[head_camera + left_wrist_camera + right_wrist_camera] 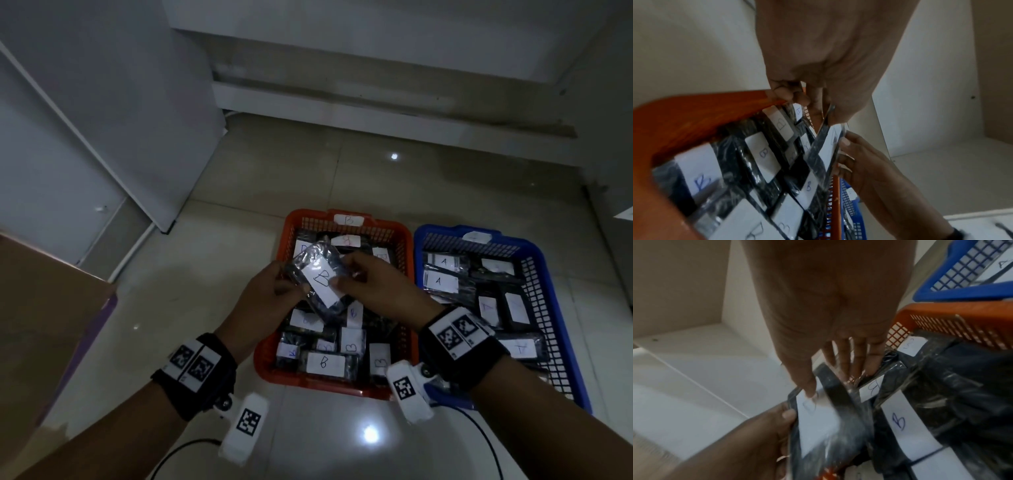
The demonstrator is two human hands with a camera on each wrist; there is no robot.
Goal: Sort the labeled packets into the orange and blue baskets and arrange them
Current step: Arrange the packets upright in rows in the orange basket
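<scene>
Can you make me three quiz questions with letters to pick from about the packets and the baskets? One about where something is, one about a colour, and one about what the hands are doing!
1. Where is the packet that the hands hold?
A. over the orange basket
B. on the cardboard box
C. inside the blue basket

2. What colour is the basket holding the packets marked A?
A. orange
B. green
C. blue

3. How is the held packet being held?
A. by the left hand alone
B. by both hands
C. it lies loose, untouched

Answers:
1. A: the head view shows it raised above the orange basket, over the B packets.
2. C: the A labels lie in the blue basket.
3. B: the left hand pinches one edge and the right hand the other, thumb on the B label.
</scene>
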